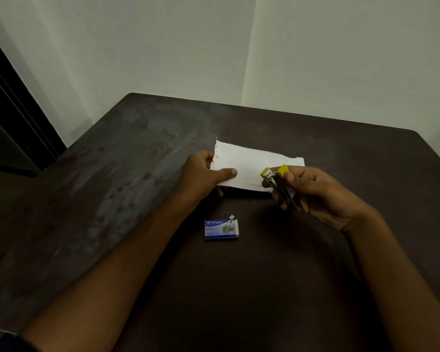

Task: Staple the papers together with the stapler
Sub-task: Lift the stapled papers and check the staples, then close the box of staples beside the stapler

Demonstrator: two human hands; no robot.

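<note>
White papers [254,165] with torn edges are held just above the dark table, pinched at their left end by my left hand [205,174], thumb on top. Small marks show near the papers' left edge. My right hand [318,193] grips a small yellow and metal stapler [277,182] at the papers' lower right corner. The stapler's yellow nose points toward the papers and its jaws look slightly apart; whether the paper sits between them I cannot tell.
A blue and white box of staples [221,229] lies on the table [137,199] near me, below the papers, with a small loose strip of staples [231,216] just behind it. A pale wall rises behind the table's far edge; a dark frame stands at the left.
</note>
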